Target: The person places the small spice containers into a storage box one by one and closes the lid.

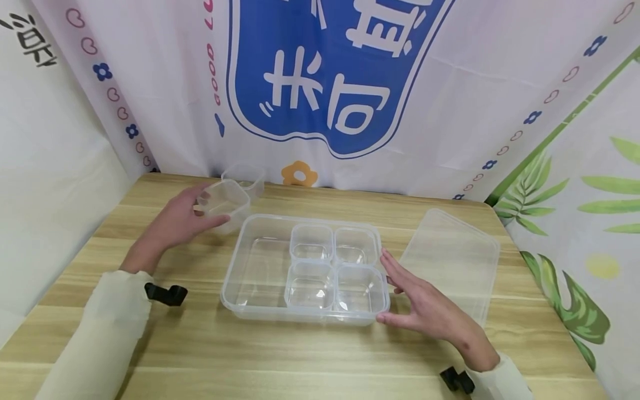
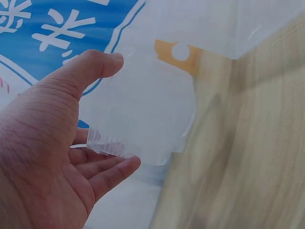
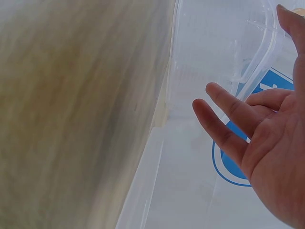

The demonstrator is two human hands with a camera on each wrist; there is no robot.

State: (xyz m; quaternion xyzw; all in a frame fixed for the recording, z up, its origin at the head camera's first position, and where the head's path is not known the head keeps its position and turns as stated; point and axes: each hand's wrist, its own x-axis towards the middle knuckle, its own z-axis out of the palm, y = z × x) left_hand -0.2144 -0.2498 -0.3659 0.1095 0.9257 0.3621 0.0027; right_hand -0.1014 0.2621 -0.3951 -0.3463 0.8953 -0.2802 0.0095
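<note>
My left hand [image 1: 181, 219] grips a small clear plastic container [image 1: 227, 201], thumb on one side and fingers on the other. The left wrist view shows this container [image 2: 143, 107] clear of the wooden surface. Just behind it stands another small clear container [image 1: 252, 176], partly covered. A large clear rectangular box [image 1: 257, 315] lies in front of me; several small containers [image 1: 311, 284] fill its right part, and its left part shows bare bottom. Beside the box's right end is my right hand [image 1: 425, 303], fingers spread, fingertips at the wall; whether they touch it I cannot tell.
A flat translucent lid [image 1: 452, 258] lies to the right of the box, partly behind my right hand. The wooden table [image 1: 280, 361] ends at the back against a printed cloth [image 1: 190, 111]. More patterned cloth [image 1: 575, 183] hangs along the right side.
</note>
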